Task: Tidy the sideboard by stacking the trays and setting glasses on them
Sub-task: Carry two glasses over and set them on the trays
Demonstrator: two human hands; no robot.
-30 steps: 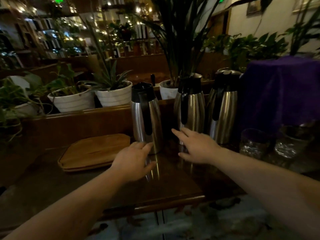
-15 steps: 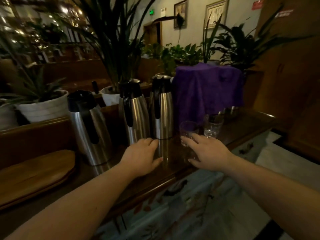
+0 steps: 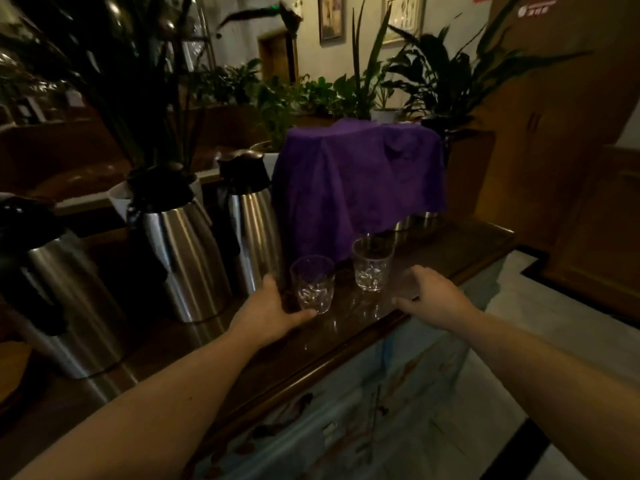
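Two clear cut-glass tumblers stand on the dark wooden sideboard [image 3: 450, 251]. The nearer glass [image 3: 312, 284] is just right of my left hand [image 3: 268, 315], whose thumb reaches under its base and whose fingers curl by its left side, touching or almost touching it. The farther glass [image 3: 371, 263] stands behind and to the right. My right hand [image 3: 429, 297] hovers open to the right of that glass, fingers spread, holding nothing. A sliver of the wooden tray [image 3: 10, 368] shows at the far left edge.
Three steel vacuum jugs with black tops [image 3: 187, 251] stand in a row left of the glasses. A purple cloth [image 3: 356, 181] covers something tall right behind them, with a metal base [image 3: 420, 220] showing beneath. Potted plants line the ledge behind. The sideboard's front edge runs diagonally below my hands.
My view has swung right, away from the tray. Both hands moved right along the sideboard; my left hand has come up against the nearer glass, my right hand has passed to the far glass's right.
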